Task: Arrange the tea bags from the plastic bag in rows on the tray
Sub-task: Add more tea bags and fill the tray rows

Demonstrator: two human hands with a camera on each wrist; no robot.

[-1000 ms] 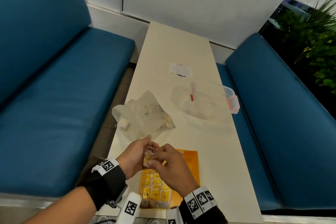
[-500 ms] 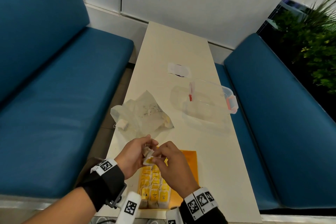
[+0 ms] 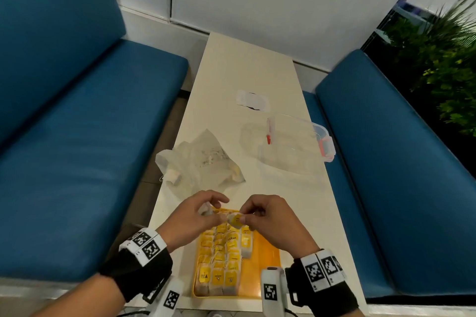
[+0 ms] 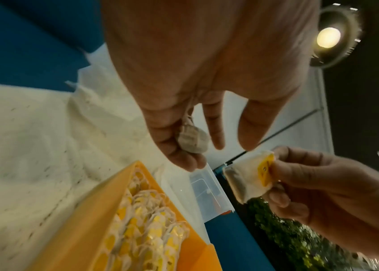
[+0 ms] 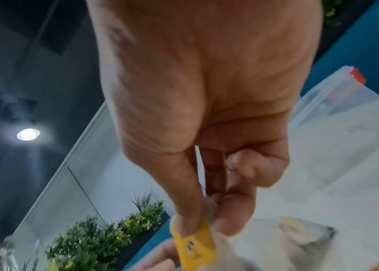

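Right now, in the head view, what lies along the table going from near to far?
Orange tray with rows of tea bags → the two hands, each holding a tea bag → crumpled plastic bag → clear plastic container → small white packet.

Bare hands, banded wrists
Black wrist straps point(image 3: 139, 269) carry white blocks point(image 3: 323, 269) printed with black square markers; white marker-tagged camera housings point(image 3: 270, 288) sit beneath.

Your tray point(image 3: 268, 260) sits on the counter point(image 3: 247, 64) at its near edge, directly in front of you, with tea bags point(image 3: 219, 265) lying in rows across its left part. Behind the tray and to the left lies the plastic bag point(image 3: 203, 162). To that bag's right, near the counter's right edge, stands a container point(image 3: 296, 147). A bench point(image 3: 77, 149) runs along each side of the counter.
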